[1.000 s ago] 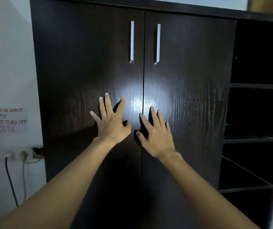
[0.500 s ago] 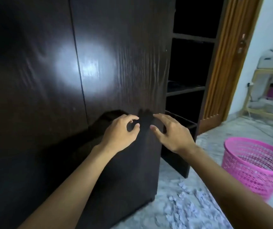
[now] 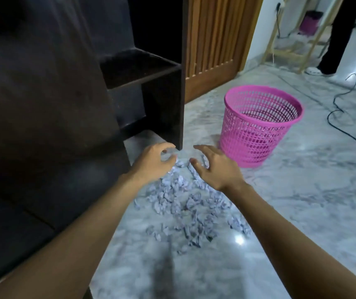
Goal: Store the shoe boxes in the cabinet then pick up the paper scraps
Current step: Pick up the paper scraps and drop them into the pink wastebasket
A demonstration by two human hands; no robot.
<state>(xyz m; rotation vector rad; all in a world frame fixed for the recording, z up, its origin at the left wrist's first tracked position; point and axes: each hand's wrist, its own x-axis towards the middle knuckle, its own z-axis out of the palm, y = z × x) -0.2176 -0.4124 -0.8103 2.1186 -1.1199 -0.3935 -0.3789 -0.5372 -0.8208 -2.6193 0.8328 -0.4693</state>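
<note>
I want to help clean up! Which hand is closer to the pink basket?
The right hand. It hovers beside the pink basket, while the left hand is by the dark cabinet.

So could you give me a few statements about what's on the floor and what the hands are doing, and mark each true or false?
1. The pink basket stands upright on the floor. True.
2. The paper scraps are already in the basket. False: they lie scattered on the floor beside the dark cabinet.
3. Both hands are empty. True: the left hand and right hand hover open above the scraps.
4. The right hand grips a shoe box. False: it holds nothing, and no shoe box is in view.
5. A black cable runs across the floor. True.
</note>
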